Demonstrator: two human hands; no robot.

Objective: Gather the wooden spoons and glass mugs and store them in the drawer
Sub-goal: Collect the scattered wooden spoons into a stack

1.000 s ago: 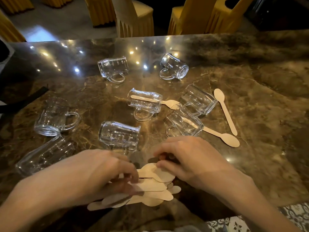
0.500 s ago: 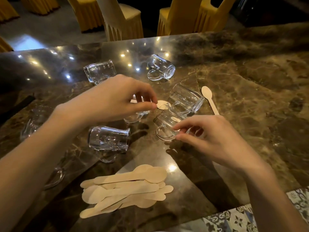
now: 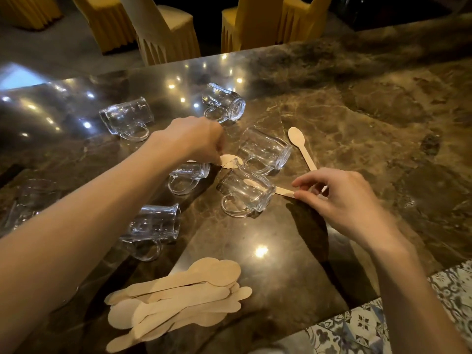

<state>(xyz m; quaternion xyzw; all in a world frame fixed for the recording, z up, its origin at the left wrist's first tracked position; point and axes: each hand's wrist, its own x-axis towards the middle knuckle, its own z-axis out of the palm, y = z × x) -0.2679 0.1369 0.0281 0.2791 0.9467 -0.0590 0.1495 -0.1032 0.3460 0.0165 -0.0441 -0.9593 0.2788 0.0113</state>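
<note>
Several glass mugs lie on their sides on the marble counter point(image 3: 357, 139). A pile of wooden spoons point(image 3: 176, 300) rests near the front edge. My left hand point(image 3: 196, 143) pinches the bowl of a spoon point(image 3: 231, 160) that sticks out of one tipped mug point(image 3: 189, 173). My right hand point(image 3: 339, 200) pinches the handle of a second spoon point(image 3: 281, 190) whose bowl lies inside another tipped mug point(image 3: 245, 192). A third loose spoon point(image 3: 300, 146) lies beyond my right hand, beside a further mug point(image 3: 264, 150).
More mugs lie at the back point(image 3: 224, 103), back left point(image 3: 127, 118), front left point(image 3: 153, 226) and far left point(image 3: 30, 200). Yellow-covered chairs point(image 3: 163, 34) stand behind the counter. Patterned floor tiles point(image 3: 370, 325) show past the counter's near right corner.
Both hands left the spoon pile and reached forward. My left hand now pinches the spoon in the middle mug; my right hand slid right to the other spoon's handle end.
</note>
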